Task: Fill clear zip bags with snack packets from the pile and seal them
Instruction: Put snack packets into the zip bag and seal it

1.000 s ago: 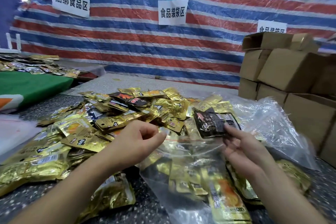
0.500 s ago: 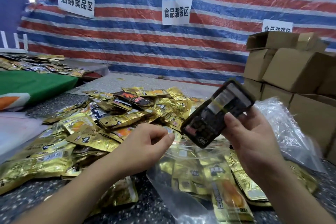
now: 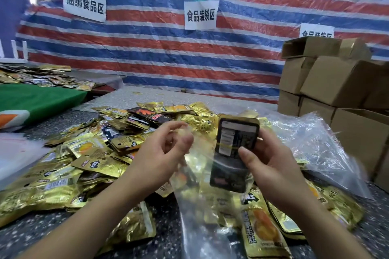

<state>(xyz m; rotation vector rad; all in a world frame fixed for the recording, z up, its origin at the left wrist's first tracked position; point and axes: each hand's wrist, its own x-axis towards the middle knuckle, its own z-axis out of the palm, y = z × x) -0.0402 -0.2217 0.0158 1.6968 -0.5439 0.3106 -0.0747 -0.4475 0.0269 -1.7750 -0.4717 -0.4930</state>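
While the left hand (image 3: 162, 153) pinched the mouth of a clear zip bag (image 3: 202, 200) at 6 o'clock, the right hand (image 3: 271, 162) gripped a glossy black snack packet (image 3: 233, 153), upright, label-side out, at the bag's opening, with the gold pile (image 3: 84, 153) at 9 o'clock.

- Left hand (image 3: 162, 154): bare, no glove, no ring or watch showing.
- Right hand (image 3: 271, 160): bare likewise.
- Both forearms uncovered; no sleeve reaches into view.

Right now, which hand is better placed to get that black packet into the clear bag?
Right. The right hand already holds the black packet upright at the clear bag, while the left hand pinches the bag's edge, probably keeping it open.
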